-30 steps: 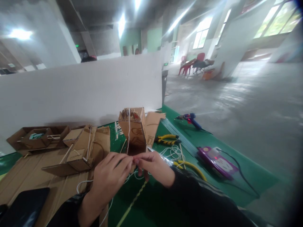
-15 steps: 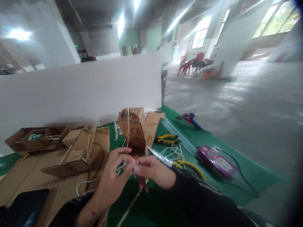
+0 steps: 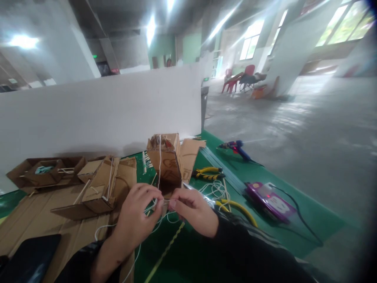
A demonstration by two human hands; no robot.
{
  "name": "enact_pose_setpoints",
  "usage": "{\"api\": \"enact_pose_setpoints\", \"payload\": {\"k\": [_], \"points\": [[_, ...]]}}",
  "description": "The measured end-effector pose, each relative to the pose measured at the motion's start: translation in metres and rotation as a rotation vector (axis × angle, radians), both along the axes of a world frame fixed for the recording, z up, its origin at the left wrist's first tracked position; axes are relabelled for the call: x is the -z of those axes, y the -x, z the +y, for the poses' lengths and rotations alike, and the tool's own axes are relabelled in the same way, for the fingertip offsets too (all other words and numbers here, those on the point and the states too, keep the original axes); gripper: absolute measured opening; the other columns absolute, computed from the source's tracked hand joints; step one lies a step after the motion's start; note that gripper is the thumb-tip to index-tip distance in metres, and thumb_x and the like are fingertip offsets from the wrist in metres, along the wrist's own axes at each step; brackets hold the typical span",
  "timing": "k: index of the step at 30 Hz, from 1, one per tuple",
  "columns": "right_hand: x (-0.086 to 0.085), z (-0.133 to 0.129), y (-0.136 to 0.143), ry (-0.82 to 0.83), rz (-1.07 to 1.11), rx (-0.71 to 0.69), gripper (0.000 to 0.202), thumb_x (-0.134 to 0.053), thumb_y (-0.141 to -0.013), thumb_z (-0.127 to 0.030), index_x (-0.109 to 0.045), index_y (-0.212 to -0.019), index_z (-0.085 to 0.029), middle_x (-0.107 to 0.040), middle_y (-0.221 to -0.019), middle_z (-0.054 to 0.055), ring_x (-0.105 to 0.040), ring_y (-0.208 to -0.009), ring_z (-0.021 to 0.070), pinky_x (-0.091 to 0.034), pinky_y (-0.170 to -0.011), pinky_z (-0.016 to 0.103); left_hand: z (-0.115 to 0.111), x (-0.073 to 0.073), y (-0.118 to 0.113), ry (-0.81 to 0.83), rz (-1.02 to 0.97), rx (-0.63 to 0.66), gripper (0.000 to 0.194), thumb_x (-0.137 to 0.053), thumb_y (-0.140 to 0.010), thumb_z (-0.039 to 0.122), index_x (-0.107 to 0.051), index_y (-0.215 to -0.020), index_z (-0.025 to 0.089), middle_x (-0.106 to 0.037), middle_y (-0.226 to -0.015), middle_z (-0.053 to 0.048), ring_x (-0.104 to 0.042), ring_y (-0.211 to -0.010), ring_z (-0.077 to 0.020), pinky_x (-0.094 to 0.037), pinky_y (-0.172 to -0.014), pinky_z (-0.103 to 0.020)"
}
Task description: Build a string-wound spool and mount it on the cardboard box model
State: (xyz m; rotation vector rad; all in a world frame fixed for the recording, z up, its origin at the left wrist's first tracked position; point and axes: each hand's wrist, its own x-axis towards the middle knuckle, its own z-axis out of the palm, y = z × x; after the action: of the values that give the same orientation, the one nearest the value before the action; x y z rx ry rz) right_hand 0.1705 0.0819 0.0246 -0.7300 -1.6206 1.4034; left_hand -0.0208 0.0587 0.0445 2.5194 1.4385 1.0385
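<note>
My left hand (image 3: pixel 140 210) is closed, its thumb and fingertips pinching the white string (image 3: pixel 160 165). Just to its right, my right hand (image 3: pixel 193 210) pinches the same string, and a short stretch of it shows between the two. The string runs up over the front of an upright cardboard box (image 3: pixel 169 163) behind my hands. Loose loops of string hang below my fingers and trail toward the lower left.
At the right lie yellow-black pliers (image 3: pixel 207 173), a coil of string (image 3: pixel 216 190), a purple device (image 3: pixel 269 201) and a glue gun (image 3: pixel 235 148). Cardboard pieces (image 3: pixel 97 192) and a dark flat object (image 3: pixel 31 257) are at the left. A white partition (image 3: pixel 103 114) stands behind.
My hands have drawn slightly apart, showing string between the fingertips. My left fingers have curled in more, and my right hand's lower fingers have folded up.
</note>
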Motion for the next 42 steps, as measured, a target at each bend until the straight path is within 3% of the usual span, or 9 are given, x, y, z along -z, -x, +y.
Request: {"api": "enact_pose_setpoints", "payload": {"k": [6, 11, 15, 19, 22, 26, 29, 32, 42], "points": [[0.006, -0.001, 0.003, -0.082, -0.032, 0.024, 0.025, -0.058, -0.088, -0.029, -0.061, -0.067, -0.016, -0.05, -0.058, -0.004, -0.041, -0.055, 0.0093, -0.032, -0.053, 0.023, -0.003, 0.007, -0.003, -0.18, 0.27, 0.005, 0.009, -0.06, -0.087, 0.011, -0.063, -0.088, 0.019, -0.069, -0.088, -0.002, -0.056, -0.095, -0.0243, -0.044, -0.089, -0.039], [0.008, -0.003, 0.004, -0.114, -0.006, -0.042, 0.023, -0.054, -0.09, -0.026, -0.065, -0.074, -0.016, -0.056, -0.062, -0.002, -0.046, -0.056, 0.0096, -0.036, -0.055, 0.023, -0.003, 0.011, -0.003, -0.23, 0.344, 0.002, 0.005, -0.061, -0.088, 0.016, -0.063, -0.092, 0.018, -0.07, -0.092, -0.003, -0.057, -0.094, -0.0251, -0.045, -0.084, -0.038], [0.005, -0.005, 0.004, -0.132, -0.036, -0.021, 0.023, -0.053, -0.089, -0.023, -0.068, -0.075, -0.014, -0.061, -0.064, 0.0, -0.048, -0.057, 0.0103, -0.037, -0.055, 0.023, -0.003, 0.015, -0.007, -0.216, 0.356, 0.003, 0.009, -0.059, -0.082, 0.009, -0.061, -0.083, 0.017, -0.067, -0.084, -0.004, -0.057, -0.089, -0.0253, -0.046, -0.08, -0.038], [0.002, -0.003, 0.004, -0.218, -0.042, 0.031, 0.022, -0.053, -0.087, -0.021, -0.066, -0.07, -0.015, -0.06, -0.068, 0.002, -0.053, -0.062, 0.0129, -0.039, -0.059, 0.026, -0.005, 0.014, -0.013, 0.081, 0.135, 0.063, 0.016, -0.058, -0.072, 0.004, -0.056, -0.076, 0.019, -0.062, -0.078, -0.002, -0.055, -0.086, -0.0225, -0.047, -0.075, -0.034], [0.001, -0.001, 0.003, -0.283, -0.039, 0.087, 0.022, -0.054, -0.087, -0.022, -0.063, -0.068, -0.016, -0.056, -0.073, 0.002, -0.053, -0.065, 0.0141, -0.04, -0.061, 0.027, -0.007, 0.009, -0.015, 0.252, -0.041, 0.097, 0.018, -0.057, -0.07, 0.003, -0.053, -0.074, 0.02, -0.061, -0.087, -0.002, -0.054, -0.093, -0.0217, -0.047, -0.082, -0.034], [0.001, -0.001, 0.005, -0.251, -0.09, 0.288, 0.006, -0.054, -0.088, -0.02, -0.059, -0.088, -0.018, -0.056, -0.08, 0.002, -0.052, -0.069, 0.0155, -0.043, -0.063, 0.029, -0.009, 0.007, -0.014, 0.358, -0.25, 0.011, 0.012, -0.054, -0.078, 0.01, -0.057, -0.074, 0.021, -0.057, -0.113, -0.006, -0.05, -0.115, -0.0244, -0.04, -0.099, -0.04], [0.001, -0.003, 0.006, -0.349, -0.108, 0.391, 0.009, -0.054, -0.085, -0.015, -0.056, -0.093, -0.018, -0.055, -0.086, 0.003, -0.053, -0.073, 0.0165, -0.046, -0.065, 0.031, -0.006, 0.009, -0.012, 0.472, -0.437, -0.033, 0.011, -0.053, -0.085, 0.02, -0.058, -0.075, 0.021, -0.056, -0.114, -0.008, -0.05, -0.12, -0.0252, -0.041, -0.099, -0.04], [0.002, -0.006, 0.007, -0.527, -0.093, 0.365, 0.009, -0.053, -0.084, -0.01, -0.056, -0.083, -0.019, -0.055, -0.085, 0.004, -0.054, -0.077, 0.0171, -0.047, -0.067, 0.031, -0.002, 0.012, -0.012, 0.556, -0.612, -0.039, 0.015, -0.057, -0.085, 0.027, -0.06, -0.072, 0.02, -0.059, -0.11, -0.009, -0.051, -0.121, -0.0265, -0.045, -0.093, -0.035], [0.008, -0.006, 0.005, -0.759, -0.099, 0.313, 0.031, -0.059, -0.086, -0.007, -0.067, -0.111, -0.024, -0.066, -0.101, 0.008, -0.062, -0.093, 0.019, -0.053, -0.079, 0.033, -0.002, 0.016, -0.012, 0.622, -0.803, -0.001, 0.02, -0.067, -0.081, 0.038, -0.073, -0.08, 0.019, -0.061, -0.111, -0.01, -0.063, -0.106, -0.0231, -0.055, -0.084, -0.031]]}}
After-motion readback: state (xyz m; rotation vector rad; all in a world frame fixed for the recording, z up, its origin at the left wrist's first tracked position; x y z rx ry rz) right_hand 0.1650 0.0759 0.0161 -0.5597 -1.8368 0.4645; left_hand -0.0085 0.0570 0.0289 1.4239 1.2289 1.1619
